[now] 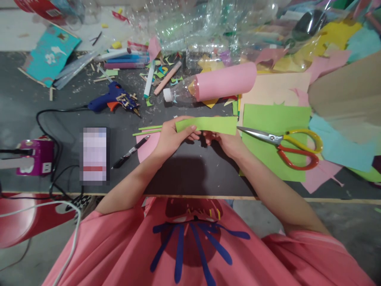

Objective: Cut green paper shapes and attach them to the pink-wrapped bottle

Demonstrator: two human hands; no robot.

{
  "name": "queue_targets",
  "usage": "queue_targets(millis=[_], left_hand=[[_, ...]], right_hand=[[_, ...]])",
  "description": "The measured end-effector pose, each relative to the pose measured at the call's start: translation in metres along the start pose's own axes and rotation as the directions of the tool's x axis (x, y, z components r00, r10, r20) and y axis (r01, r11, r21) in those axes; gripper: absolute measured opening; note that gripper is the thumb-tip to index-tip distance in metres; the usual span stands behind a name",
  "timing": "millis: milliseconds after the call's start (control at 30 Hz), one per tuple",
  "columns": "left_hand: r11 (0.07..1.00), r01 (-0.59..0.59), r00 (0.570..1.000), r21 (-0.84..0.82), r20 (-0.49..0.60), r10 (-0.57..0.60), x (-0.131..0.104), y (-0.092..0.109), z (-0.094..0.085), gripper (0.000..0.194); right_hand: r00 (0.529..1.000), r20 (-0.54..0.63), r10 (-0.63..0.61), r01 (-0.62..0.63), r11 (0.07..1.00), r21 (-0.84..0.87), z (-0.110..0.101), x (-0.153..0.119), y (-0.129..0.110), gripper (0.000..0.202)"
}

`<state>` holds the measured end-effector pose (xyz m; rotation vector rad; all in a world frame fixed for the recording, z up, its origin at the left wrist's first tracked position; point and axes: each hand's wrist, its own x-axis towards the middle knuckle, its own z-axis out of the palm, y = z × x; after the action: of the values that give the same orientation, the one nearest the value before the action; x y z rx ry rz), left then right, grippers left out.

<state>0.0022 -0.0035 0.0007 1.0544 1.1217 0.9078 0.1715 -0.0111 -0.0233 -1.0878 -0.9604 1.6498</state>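
A strip of green paper (214,124) stretches between my two hands above the dark table. At its left end my left hand (175,134) is closed, thumb on top and fingers beneath. My right hand (228,140) is under the strip's right part; the paper covers most of its fingers, and I cannot tell how firmly they grip. Just right of that hand lie scissors (272,138) with a yellow and a red handle, on a green paper sheet (274,119). Thin green strips (145,131) and a pink paper piece (145,149) are beside my left hand.
Behind my hands lies a plastic bottle wrapped in pink paper (226,81). A blue glue gun (110,99) with its cord, a phone (94,155) and a pen (131,152) are on the left. Markers (127,60), paper scraps and clear bottles (178,28) crowd the back.
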Motion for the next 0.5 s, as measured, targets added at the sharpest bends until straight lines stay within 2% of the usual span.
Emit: queue_targets(millis=[267,500], left_hand=[[0.997,-0.057,0.998,0.060,0.021,0.056,-0.0012,-0.0014,0.0012,0.028],[0.999,-0.030,0.999,0.026,0.014,0.029,-0.0003,-0.0006,0.0016,0.025]], right_hand=[[0.999,0.034,-0.019,0.018,0.999,0.046,0.0029,-0.0013,-0.0062,0.035],[0.999,0.037,-0.009,0.009,1.000,-0.002,-0.0011,-0.0011,-0.0028,0.035]])
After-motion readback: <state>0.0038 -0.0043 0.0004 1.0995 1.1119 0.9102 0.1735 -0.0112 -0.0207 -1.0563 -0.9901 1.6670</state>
